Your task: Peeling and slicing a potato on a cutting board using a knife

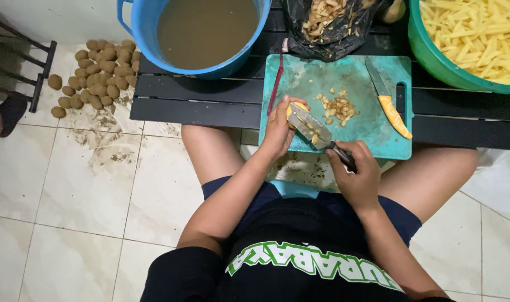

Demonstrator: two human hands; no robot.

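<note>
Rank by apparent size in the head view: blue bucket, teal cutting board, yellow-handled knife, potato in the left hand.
1. Teal cutting board and blue bucket: look alike; the bucket is cropped at the top, so unsure.
2. Yellow-handled knife.
3. Potato, mostly hidden by the left hand.

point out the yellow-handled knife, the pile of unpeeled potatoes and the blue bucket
yellow-handled knife (pixel 393 113), head view, on its yellow handle
pile of unpeeled potatoes (pixel 100 75), head view, on a potato in the middle of the heap
blue bucket (pixel 148 53), head view, on its outer blue wall, left side
</note>
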